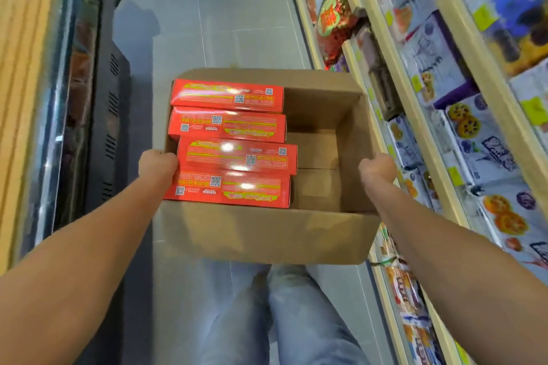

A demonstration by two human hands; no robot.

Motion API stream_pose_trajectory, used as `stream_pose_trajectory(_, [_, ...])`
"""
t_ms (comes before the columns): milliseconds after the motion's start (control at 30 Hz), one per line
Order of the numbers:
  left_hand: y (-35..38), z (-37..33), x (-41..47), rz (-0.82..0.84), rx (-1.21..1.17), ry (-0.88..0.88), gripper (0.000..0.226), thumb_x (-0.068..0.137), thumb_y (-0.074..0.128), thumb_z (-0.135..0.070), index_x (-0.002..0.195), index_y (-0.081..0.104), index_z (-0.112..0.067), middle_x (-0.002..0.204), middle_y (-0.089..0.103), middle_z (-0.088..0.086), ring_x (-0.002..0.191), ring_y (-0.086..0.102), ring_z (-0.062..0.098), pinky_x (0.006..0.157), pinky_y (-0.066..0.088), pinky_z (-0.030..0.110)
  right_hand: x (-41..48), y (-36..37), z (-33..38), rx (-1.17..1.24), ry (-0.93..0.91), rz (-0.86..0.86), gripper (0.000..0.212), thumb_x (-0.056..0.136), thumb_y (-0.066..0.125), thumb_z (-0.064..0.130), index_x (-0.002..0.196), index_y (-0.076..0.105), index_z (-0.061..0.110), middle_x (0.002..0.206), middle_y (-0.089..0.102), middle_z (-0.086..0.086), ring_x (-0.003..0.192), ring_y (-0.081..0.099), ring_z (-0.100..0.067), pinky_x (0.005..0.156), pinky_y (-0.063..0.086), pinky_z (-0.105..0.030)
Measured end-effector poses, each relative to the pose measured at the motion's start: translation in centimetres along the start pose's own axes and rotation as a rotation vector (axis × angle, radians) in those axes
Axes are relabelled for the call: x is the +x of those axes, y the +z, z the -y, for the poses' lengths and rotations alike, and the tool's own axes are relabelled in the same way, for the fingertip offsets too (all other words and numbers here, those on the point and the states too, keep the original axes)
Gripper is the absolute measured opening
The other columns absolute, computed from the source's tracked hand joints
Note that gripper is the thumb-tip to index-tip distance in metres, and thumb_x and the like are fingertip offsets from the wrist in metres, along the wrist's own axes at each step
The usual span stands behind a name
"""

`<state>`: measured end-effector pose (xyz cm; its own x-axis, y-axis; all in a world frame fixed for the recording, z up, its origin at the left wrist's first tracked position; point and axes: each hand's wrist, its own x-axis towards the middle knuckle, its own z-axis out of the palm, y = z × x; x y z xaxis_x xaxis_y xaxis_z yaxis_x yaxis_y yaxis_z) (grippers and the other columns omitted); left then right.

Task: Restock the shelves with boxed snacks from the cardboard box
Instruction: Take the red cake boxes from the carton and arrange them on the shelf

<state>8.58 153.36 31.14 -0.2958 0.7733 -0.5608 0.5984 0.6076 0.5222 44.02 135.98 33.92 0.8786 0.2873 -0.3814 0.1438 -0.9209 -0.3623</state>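
Note:
An open brown cardboard box (264,234) is held up above the floor in front of me. My left hand (157,163) grips its left wall and my right hand (377,168) grips its right wall, fingers curled over the rims. Inside, on the left half, several red snack boxes (231,124) stand on edge in a row, with yellow print and QR codes facing up. The right half of the box shows bare cardboard bottom. The shelves (409,104) run along my right.
The shelves on the right hold purple-and-white biscuit boxes (474,133), red snack bags (335,24) farther along and packets low down. A dark chiller cabinet (98,98) lines the left. Grey tiled floor (225,9) stretches ahead. My jeans-clad legs show below the box.

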Motion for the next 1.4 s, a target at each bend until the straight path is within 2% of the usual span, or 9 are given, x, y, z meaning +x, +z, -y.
stream_pose_trajectory(200, [0.4, -10.1, 8.8, 0.016, 0.061, 0.009, 0.024, 0.089, 0.053, -0.02, 0.102, 0.063, -0.003, 0.096, 0.067, 0.016, 0.086, 0.066, 0.034, 0.077, 0.053, 0.041, 6.4, 3.2, 10.3, 0.04, 0.02, 0.007, 0.029, 0.087, 0.049, 0.005, 0.112, 0.063, -0.002, 0.111, 0.065, -0.023, 0.105, 0.06, -0.039, 0.087, 0.051, -0.04])
stream_pose_trajectory(400, [0.3, -20.1, 17.1, 0.017, 0.112, 0.034, 0.024, 0.088, 0.051, -0.014, 0.101, 0.064, 0.0, 0.091, 0.063, 0.015, 0.089, 0.064, 0.037, 0.077, 0.051, 0.04, 11.9, 5.1, 20.4, 0.038, 0.09, 0.014, 0.036, 0.087, 0.049, 0.007, 0.121, 0.059, 0.0, 0.117, 0.062, -0.023, 0.109, 0.058, -0.04, 0.091, 0.051, -0.046])
stream_pose_trajectory(600, [-0.2, -29.3, 25.3, 0.015, 0.224, 0.059, 0.024, 0.088, 0.052, -0.014, 0.101, 0.064, 0.002, 0.104, 0.066, 0.021, 0.093, 0.064, 0.039, 0.081, 0.052, 0.041, 15.2, 6.7, 28.7, 0.101, 0.178, -0.005, 0.035, 0.089, 0.049, 0.009, 0.121, 0.056, -0.004, 0.119, 0.06, -0.023, 0.11, 0.058, -0.039, 0.091, 0.051, -0.044])
stream_pose_trajectory(700, [-0.2, -34.3, 29.6, 0.065, 0.257, 0.129, 0.024, 0.089, 0.05, -0.011, 0.101, 0.064, 0.004, 0.096, 0.064, 0.02, 0.093, 0.063, 0.039, 0.078, 0.049, 0.039, 16.0, 8.0, 32.4, 0.124, 0.249, -0.036, 0.036, 0.09, 0.05, 0.009, 0.121, 0.055, -0.006, 0.122, 0.058, -0.024, 0.115, 0.056, -0.037, 0.093, 0.047, -0.039])
stream_pose_trajectory(767, [-0.2, -38.0, 32.1, 0.115, 0.278, 0.191, 0.018, 0.088, 0.048, -0.008, 0.091, 0.063, 0.003, 0.082, 0.062, 0.016, 0.077, 0.062, 0.036, 0.073, 0.047, 0.035, 16.4, 9.3, 34.5, 0.14, 0.305, -0.041, 0.035, 0.09, 0.05, 0.009, 0.121, 0.056, -0.006, 0.123, 0.059, -0.023, 0.116, 0.055, -0.037, 0.094, 0.045, -0.038])
stream_pose_trajectory(867, [-0.3, -43.0, 34.6, 0.169, 0.359, 0.294, 0.022, 0.087, 0.045, -0.001, 0.066, 0.051, -0.002, 0.062, 0.049, 0.009, 0.059, 0.048, 0.027, 0.064, 0.04, 0.03, 16.3, 11.2, 36.7, 0.192, 0.379, -0.05, 0.032, 0.089, 0.05, 0.01, 0.118, 0.061, 0.0, 0.116, 0.063, -0.022, 0.111, 0.058, -0.037, 0.09, 0.047, -0.038])
stream_pose_trajectory(1000, [1.2, -48.7, 38.3, 0.227, 0.456, 0.435, 0.018, 0.081, 0.046, -0.003, 0.087, 0.061, 0.005, 0.08, 0.057, 0.023, 0.075, 0.056, 0.033, 0.073, 0.047, 0.037, 15.9, 13.7, 38.3, 0.286, 0.547, -0.065, 0.032, 0.087, 0.05, 0.009, 0.116, 0.063, 0.003, 0.109, 0.066, -0.02, 0.104, 0.062, -0.036, 0.086, 0.05, -0.037])
stream_pose_trajectory(1267, [8.8, -56.8, 39.3, 0.355, 0.597, 0.582, 0.016, 0.081, 0.048, 0.0, 0.087, 0.063, 0.0, 0.071, 0.056, 0.015, 0.076, 0.058, 0.03, 0.08, 0.051, 0.044, 17.0, 15.3, 38.1, 0.452, 0.8, -0.153, 0.028, 0.09, 0.052, 0.012, 0.115, 0.06, 0.004, 0.113, 0.064, -0.017, 0.106, 0.06, -0.034, 0.092, 0.05, -0.041])
stream_pose_trajectory(1400, [13.6, -58.5, 38.7, 0.426, 0.65, 0.612, 0.016, 0.083, 0.045, 0.001, 0.073, 0.057, -0.001, 0.084, 0.057, 0.019, 0.079, 0.057, 0.03, 0.079, 0.049, 0.041, 18.3, 15.6, 36.4, 0.486, 0.886, -0.19, 0.029, 0.09, 0.05, 0.011, 0.116, 0.06, 0.002, 0.114, 0.063, -0.019, 0.107, 0.06, -0.036, 0.092, 0.049, -0.041])
